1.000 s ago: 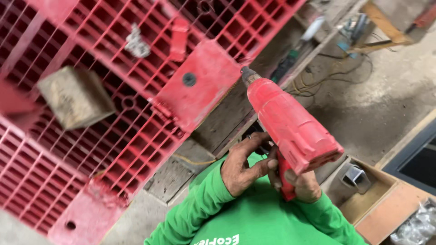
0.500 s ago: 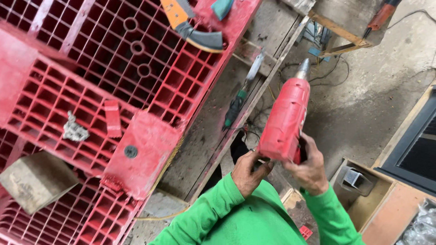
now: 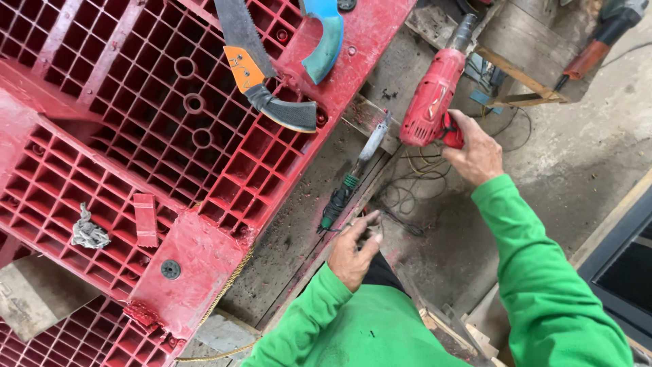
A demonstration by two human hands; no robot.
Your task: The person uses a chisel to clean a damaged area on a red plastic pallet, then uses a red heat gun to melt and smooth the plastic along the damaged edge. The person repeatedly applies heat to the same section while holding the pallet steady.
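We see the right hand [image 3: 475,153] up and away from the body, its grip clamped tight on the handle of the red power drill [image 3: 433,102], whose nose points up and off toward the wooden box [image 3: 526,51] beyond it. The left hand [image 3: 353,255] is low, close to the green sleeve, fingers loosely apart, holding nothing as far as we can tell, fingertips just short of the green-handled screwdriver [image 3: 350,183] that lies on the grey boards right above that grip. Further left of both hands sits the red plastic pallet [image 3: 102,156], with a curved pruning saw [image 3: 261,75] and a blue-handled tool [image 3: 326,37] resting on its grid. Just below the right grip a tangle of dark cable [image 3: 407,197] loops across the boards. The worry, we'd say: the drill is carried one-handed, so a brush of the trigger could spin the bit near that cable, or the reaching hand could snag a loop and drag things off.
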